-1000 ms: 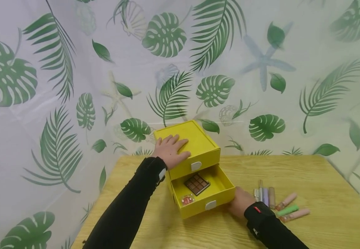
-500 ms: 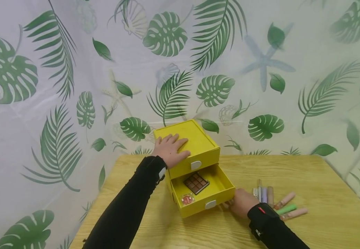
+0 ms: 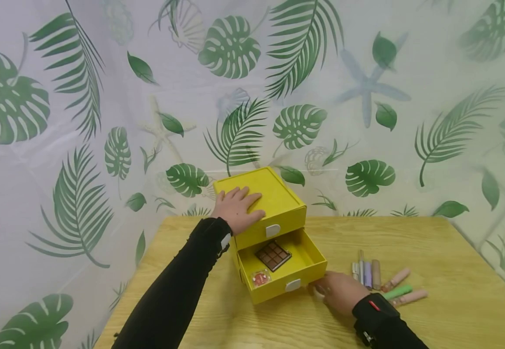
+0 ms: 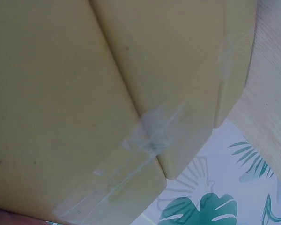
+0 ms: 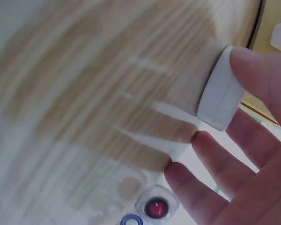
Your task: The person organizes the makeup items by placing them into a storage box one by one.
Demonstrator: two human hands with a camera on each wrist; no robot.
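Note:
My left hand (image 3: 237,211) rests with spread fingers on top of a yellow two-drawer box (image 3: 274,189). In the left wrist view, the box's side (image 4: 122,93) fills most of the picture. The lower drawer (image 3: 311,249) is pulled out and holds a brown pan palette (image 3: 273,255) and a small clear case with red inside (image 3: 261,277). By that drawer's right front corner, my right hand (image 3: 344,292) is low over the table. It pinches a small white flat case with a rounded edge (image 5: 221,89) between thumb and fingers; its kind cannot be told.
Several makeup tubes lie right of my right hand on the wooden table (image 3: 409,242), among them a purple one (image 3: 368,275), a brown one (image 3: 376,274) and a green one (image 3: 398,292). The upper drawer (image 3: 287,225) is closed. Behind stands a leaf-print backdrop (image 3: 322,184).
My right hand has drawn slightly out and toward me from beside the drawer's corner, bringing the white case into sight. My left hand stays on the box top.

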